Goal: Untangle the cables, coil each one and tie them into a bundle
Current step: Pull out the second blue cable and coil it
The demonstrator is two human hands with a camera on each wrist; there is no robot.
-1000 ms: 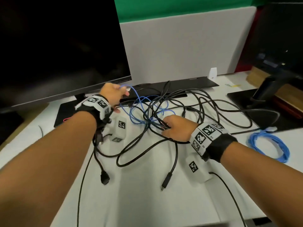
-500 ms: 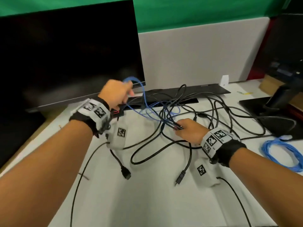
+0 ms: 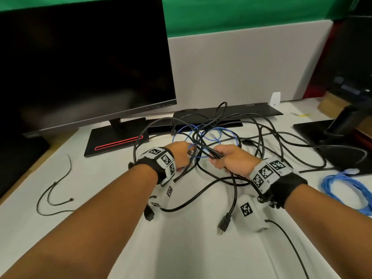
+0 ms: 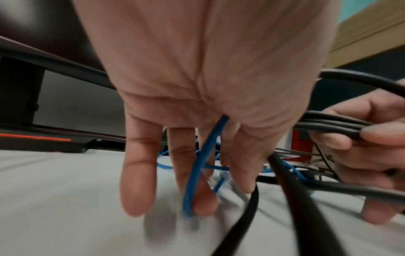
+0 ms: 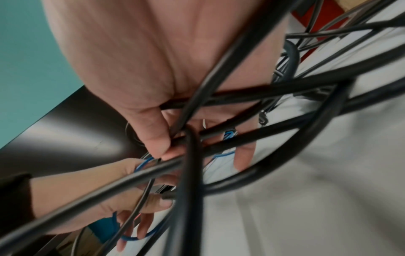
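Note:
A tangle of black cables (image 3: 261, 137) with a blue cable (image 3: 217, 130) woven through it lies on the white desk (image 3: 181, 248). My right hand (image 3: 231, 160) grips a bunch of black strands (image 5: 285, 86) between thumb and fingers, lifted just off the desk. My left hand (image 3: 181, 156) is close beside it, to its left. In the left wrist view the blue cable (image 4: 197, 173) runs out of the left palm and down between the fingers (image 4: 138, 173). Two black plug ends (image 3: 223, 224) (image 3: 149, 213) hang near my wrists.
A coiled blue cable (image 3: 342, 190) lies at the right. A thin black tie (image 3: 54, 190) lies at the left. A monitor (image 3: 80, 57) on its base (image 3: 116, 141) stands at the back left, another stand (image 3: 332, 137) at the right, a grey partition (image 3: 241, 67) behind.
My left hand has come down and right from beside the monitor, bringing the blue cable back to the tangle. My right hand has raised its bunch of black cables slightly.

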